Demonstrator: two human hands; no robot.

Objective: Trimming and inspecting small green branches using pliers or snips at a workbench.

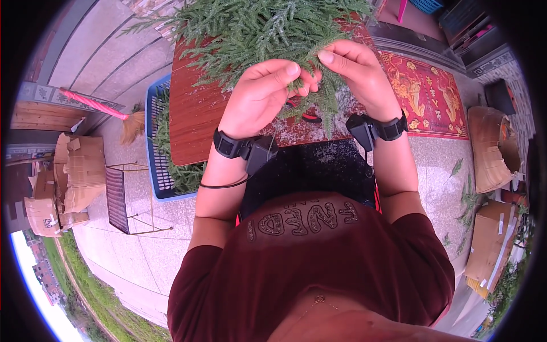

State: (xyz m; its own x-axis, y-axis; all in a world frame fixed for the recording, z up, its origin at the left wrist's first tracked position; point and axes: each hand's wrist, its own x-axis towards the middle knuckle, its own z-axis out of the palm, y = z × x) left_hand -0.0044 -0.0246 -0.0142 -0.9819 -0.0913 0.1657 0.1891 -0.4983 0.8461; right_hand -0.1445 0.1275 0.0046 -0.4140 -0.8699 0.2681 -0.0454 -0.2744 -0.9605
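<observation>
Both of my hands are raised over the near edge of a brown wooden table. My left hand is closed, thumb against fingers, on a green sprig with fine needle-like leaves. My right hand pinches the same greenery a little higher, between thumb and index finger. Just beyond them lies a big heap of similar green branches, dusted with white specks. Under the sprig, a small red and black object is partly hidden. White flakes are scattered on the table and on my dark trousers.
Left of the table is a blue plastic basket holding more greenery. A low metal-framed rack, a broom and cardboard boxes stand farther left. To the right are a red patterned mat and more cardboard boxes.
</observation>
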